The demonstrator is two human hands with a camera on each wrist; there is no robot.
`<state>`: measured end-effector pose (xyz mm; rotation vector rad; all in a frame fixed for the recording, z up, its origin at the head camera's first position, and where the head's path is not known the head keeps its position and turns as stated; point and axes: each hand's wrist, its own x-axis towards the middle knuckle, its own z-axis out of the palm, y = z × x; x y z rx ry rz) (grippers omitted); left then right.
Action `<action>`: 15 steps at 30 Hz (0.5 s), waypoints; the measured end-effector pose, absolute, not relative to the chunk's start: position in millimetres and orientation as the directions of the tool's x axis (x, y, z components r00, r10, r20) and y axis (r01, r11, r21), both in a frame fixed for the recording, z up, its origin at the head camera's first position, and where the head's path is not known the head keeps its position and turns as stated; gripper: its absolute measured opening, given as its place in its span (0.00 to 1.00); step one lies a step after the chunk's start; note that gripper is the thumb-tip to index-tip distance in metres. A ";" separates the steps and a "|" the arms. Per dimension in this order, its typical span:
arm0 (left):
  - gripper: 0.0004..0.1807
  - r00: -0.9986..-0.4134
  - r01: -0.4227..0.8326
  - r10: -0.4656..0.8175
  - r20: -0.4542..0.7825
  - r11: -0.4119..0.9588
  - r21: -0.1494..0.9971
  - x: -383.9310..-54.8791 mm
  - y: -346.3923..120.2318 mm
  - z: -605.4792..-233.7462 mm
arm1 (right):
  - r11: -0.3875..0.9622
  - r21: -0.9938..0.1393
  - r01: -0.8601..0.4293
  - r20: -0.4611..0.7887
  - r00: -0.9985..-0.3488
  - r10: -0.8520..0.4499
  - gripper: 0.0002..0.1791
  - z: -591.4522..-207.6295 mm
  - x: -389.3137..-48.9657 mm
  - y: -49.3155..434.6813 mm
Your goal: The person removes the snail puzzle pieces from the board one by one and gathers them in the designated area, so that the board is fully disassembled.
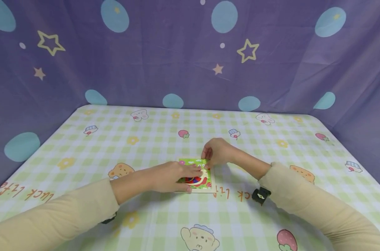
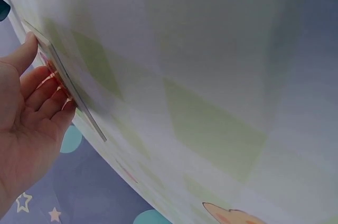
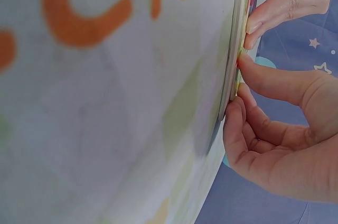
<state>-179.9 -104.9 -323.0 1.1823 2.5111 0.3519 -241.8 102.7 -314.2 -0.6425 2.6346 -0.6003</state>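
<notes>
A small square picture puzzle (image 1: 203,185) in a pale frame lies on the tablecloth, with a green background and a red and blue figure. My left hand (image 1: 168,176) rests across its left part, fingers fairly straight on the picture and thumb at the near edge. This hand (image 2: 34,102) hides much of the picture. At the far right corner is my right hand (image 1: 219,152), fingers curled. In the right wrist view, the right thumb touches the puzzle's face, while the other fingertips of that hand (image 3: 285,123) bend against the frame's edge, gripping the corner.
The table wears a green-and-white checked cloth (image 1: 158,216) printed with bears, strawberries and lettering. A purple curtain (image 1: 177,52) with stars and blue ovals hangs behind it and at both sides. Dark wrist straps (image 1: 261,196) sit at the sleeves.
</notes>
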 end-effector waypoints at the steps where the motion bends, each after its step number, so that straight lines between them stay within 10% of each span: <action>1: 0.33 -0.592 0.698 0.782 -0.195 0.619 0.360 -179.8 -104.9 -322.9 | 0.805 -0.480 -0.349 -0.240 -0.831 -0.503 0.13 -314.3 -241.8 102.9; 15: 0.33 -0.589 0.700 0.786 -0.187 0.612 0.367 -179.3 -104.4 -323.2 | 0.795 -0.493 -0.353 -0.227 -0.830 -0.509 0.13 -312.4 -239.4 102.8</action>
